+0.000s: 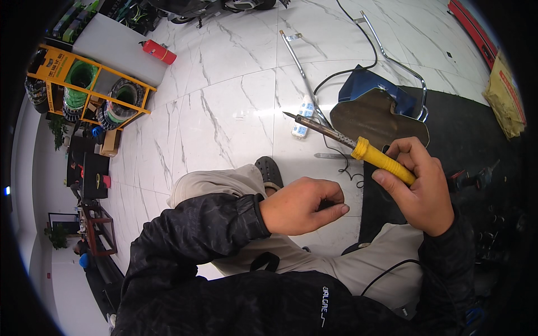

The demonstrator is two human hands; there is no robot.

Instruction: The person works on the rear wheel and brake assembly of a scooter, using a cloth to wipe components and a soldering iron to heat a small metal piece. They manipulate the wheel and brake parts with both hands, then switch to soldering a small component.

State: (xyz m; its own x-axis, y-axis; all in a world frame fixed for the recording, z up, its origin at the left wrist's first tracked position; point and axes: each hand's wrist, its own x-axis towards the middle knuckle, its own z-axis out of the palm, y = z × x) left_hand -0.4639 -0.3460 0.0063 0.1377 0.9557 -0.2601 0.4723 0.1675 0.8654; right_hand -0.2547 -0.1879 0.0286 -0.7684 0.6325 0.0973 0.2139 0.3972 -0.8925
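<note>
In my right hand [417,182] is a soldering iron [382,162] with a ribbed yellow handle. Its fingers and thumb wrap the handle, and the dark pointed tip slants up to the left, over the floor. My left hand [305,206] hovers above my lap, left of the handle and apart from it. The fingers there are curled in toward the thumb; what they hold, if anything, is hidden. A black cord [386,271] runs across my right thigh below the right hand.
Beyond the iron lie a white power strip [302,117], a brown-topped panel [364,116], a blue piece [375,87] and bent metal tubes [300,64]. A dark mat [457,123] with tools spreads to the right. An orange rack [95,84] and fire extinguisher [159,52] stand far left.
</note>
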